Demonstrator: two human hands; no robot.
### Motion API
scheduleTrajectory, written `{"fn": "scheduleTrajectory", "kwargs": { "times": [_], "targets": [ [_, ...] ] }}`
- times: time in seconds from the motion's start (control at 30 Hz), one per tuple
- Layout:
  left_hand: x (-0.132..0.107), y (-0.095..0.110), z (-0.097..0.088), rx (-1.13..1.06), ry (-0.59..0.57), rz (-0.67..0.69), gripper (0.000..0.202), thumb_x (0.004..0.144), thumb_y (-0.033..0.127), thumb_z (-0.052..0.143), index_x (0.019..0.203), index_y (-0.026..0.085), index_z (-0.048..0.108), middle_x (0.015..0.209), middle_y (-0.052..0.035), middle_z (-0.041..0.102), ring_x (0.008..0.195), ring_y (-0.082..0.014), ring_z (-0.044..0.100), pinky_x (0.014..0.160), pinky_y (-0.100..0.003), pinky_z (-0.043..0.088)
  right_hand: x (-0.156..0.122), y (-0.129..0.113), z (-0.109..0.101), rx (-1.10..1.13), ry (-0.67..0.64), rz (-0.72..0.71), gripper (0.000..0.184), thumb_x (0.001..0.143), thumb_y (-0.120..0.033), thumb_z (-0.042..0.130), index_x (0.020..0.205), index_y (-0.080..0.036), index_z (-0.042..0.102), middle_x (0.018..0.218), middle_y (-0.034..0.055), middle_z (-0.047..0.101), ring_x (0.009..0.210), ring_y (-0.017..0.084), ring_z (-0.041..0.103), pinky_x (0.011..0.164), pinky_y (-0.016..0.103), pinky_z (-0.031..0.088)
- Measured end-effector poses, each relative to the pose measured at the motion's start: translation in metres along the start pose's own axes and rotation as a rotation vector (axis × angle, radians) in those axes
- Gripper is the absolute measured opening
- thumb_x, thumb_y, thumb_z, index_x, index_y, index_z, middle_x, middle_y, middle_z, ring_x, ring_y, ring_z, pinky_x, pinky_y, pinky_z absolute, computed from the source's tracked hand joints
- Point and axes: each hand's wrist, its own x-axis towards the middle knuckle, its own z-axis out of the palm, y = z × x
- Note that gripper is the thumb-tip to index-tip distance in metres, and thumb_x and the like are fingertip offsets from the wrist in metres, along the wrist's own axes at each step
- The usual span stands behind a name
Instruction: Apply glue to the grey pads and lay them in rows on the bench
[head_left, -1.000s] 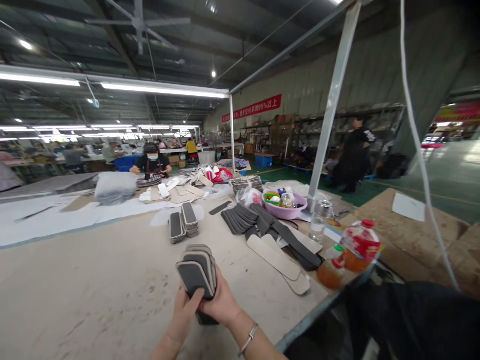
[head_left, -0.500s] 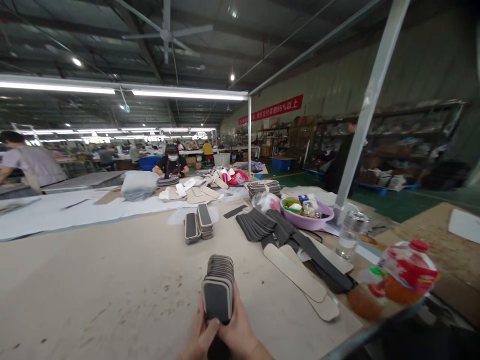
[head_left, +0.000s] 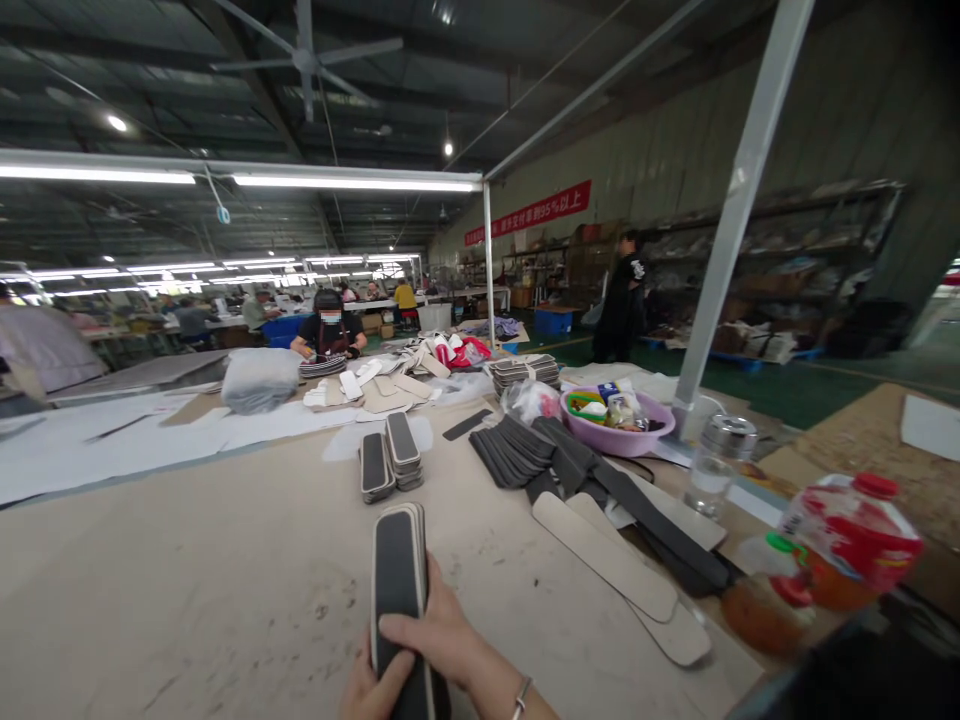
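Observation:
A stack of long rounded pieces (head_left: 396,565), dark grey with pale borders, stands at the table's near edge between my hands. My left hand (head_left: 375,680) is closed round its lower left side. Across the top lies the thumb of my right hand (head_left: 442,625), whose fingers wrap the right side. Farther out, two neat stacks of like pieces (head_left: 403,440) sit side by side on the table (head_left: 247,560). Right of them are a fanned row of dark grey strips (head_left: 510,452) and long beige panels (head_left: 606,555).
A purple basin (head_left: 619,437) of small items stands at the back right, beside a glass jar (head_left: 718,465) and a metal post (head_left: 739,215). Nearer are a red-capped bottle (head_left: 855,535) and a green-lidded container (head_left: 772,590). A co-worker (head_left: 330,330) sits across the table.
The pieces, fanned out before, now lie squared into an even stack. My right thumb has moved up onto the top piece. The view has turned slightly right.

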Motion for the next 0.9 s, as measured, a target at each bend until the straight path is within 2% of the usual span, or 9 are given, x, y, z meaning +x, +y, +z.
{"fn": "scheduleTrajectory", "kwargs": {
  "times": [0.07, 0.13, 0.17, 0.27, 0.37, 0.5, 0.6, 0.7, 0.9],
  "targets": [
    [0.013, 0.021, -0.01, -0.065, 0.013, -0.113, 0.064, 0.065, 0.062, 0.07, 0.112, 0.019, 0.062, 0.101, -0.0109, 0.072, 0.093, -0.0321, 0.069, 0.081, -0.04, 0.058, 0.013, 0.009, -0.011, -0.033, -0.055, 0.019, 0.088, 0.071, -0.043, 0.069, 0.144, -0.015, 0.03, 0.127, 0.0129, 0.056, 0.111, 0.025, 0.058, 0.094, 0.039, 0.047],
    [0.037, 0.048, -0.019, -0.14, 0.038, -0.216, 0.062, 0.068, 0.058, 0.07, 0.113, 0.017, 0.06, 0.095, -0.012, 0.073, 0.081, -0.0303, 0.071, 0.07, -0.04, 0.06, 0.022, 0.026, -0.029, -0.193, 0.007, 0.021, 0.092, 0.078, -0.047, 0.063, 0.15, -0.015, 0.016, 0.145, 0.0165, 0.038, 0.129, 0.026, 0.044, 0.104, 0.043, 0.038],
    [0.053, 0.063, -0.023, -0.173, 0.049, -0.262, 0.059, 0.07, 0.055, 0.071, 0.112, 0.016, 0.06, 0.089, -0.0119, 0.074, 0.073, -0.029, 0.071, 0.063, -0.039, 0.06, 0.025, 0.036, -0.038, -0.316, 0.069, 0.014, 0.092, 0.079, -0.044, 0.062, 0.151, -0.015, 0.014, 0.15, 0.0172, 0.031, 0.135, 0.027, 0.036, 0.108, 0.045, 0.033],
    [0.117, 0.104, -0.031, -0.263, 0.084, -0.304, 0.044, 0.076, 0.044, 0.07, 0.106, 0.012, 0.061, 0.07, -0.0099, 0.072, 0.052, -0.023, 0.067, 0.051, -0.035, 0.058, 0.025, 0.068, -0.064, -0.677, 0.182, 0.019, 0.084, 0.078, -0.032, 0.062, 0.15, -0.012, 0.023, 0.151, 0.0183, 0.028, 0.14, 0.031, 0.023, 0.113, 0.048, 0.021],
    [0.188, 0.126, -0.034, -0.304, 0.1, -0.276, 0.031, 0.082, 0.035, 0.066, 0.101, 0.01, 0.062, 0.064, -0.009, 0.071, 0.05, -0.0194, 0.066, 0.054, -0.032, 0.058, 0.019, 0.091, -0.075, -0.86, 0.091, 0.015, 0.082, 0.071, -0.027, 0.067, 0.146, -0.019, 0.036, 0.147, 0.0149, 0.038, 0.137, 0.035, 0.029, 0.113, 0.051, 0.02],
    [0.263, 0.128, -0.03, -0.291, 0.1, -0.248, 0.032, 0.082, 0.034, 0.068, 0.103, 0.011, 0.062, 0.066, -0.0076, 0.071, 0.054, -0.0175, 0.067, 0.06, -0.031, 0.059, 0.023, 0.106, -0.078, -0.92, 0.007, -0.016, 0.092, 0.06, -0.028, 0.076, 0.145, -0.021, 0.039, 0.144, 0.0148, 0.044, 0.133, 0.04, 0.035, 0.111, 0.055, 0.023],
    [0.296, 0.119, -0.024, -0.247, 0.097, -0.269, 0.031, 0.08, 0.032, 0.07, 0.098, 0.009, 0.062, 0.064, -0.0085, 0.07, 0.052, -0.0174, 0.066, 0.057, -0.031, 0.059, 0.035, 0.119, -0.081, -0.921, -0.022, 0.051, 0.083, 0.064, -0.03, 0.074, 0.141, -0.022, 0.045, 0.14, 0.0146, 0.048, 0.13, 0.042, 0.038, 0.107, 0.057, 0.029],
    [0.314, 0.107, -0.018, -0.18, 0.082, -0.309, 0.028, 0.077, 0.03, 0.073, 0.092, 0.008, 0.064, 0.063, -0.0106, 0.07, 0.053, -0.02, 0.066, 0.055, -0.033, 0.059, 0.043, 0.135, -0.085, -0.903, 0.013, 0.082, 0.062, 0.075, -0.027, 0.065, 0.136, -0.028, 0.052, 0.137, 0.0108, 0.052, 0.13, 0.041, 0.04, 0.105, 0.057, 0.033],
    [0.332, 0.087, -0.011, 0.042, 0.137, -0.338, 0.034, 0.072, 0.037, 0.075, 0.085, 0.008, 0.066, 0.068, -0.0159, 0.071, 0.063, -0.0274, 0.069, 0.058, -0.037, 0.058, 0.04, 0.15, -0.085, -0.884, 0.055, -0.012, 0.05, 0.081, -0.03, 0.061, 0.13, -0.03, 0.059, 0.134, 0.0091, 0.056, 0.127, 0.04, 0.044, 0.104, 0.054, 0.036]
  ]
}}
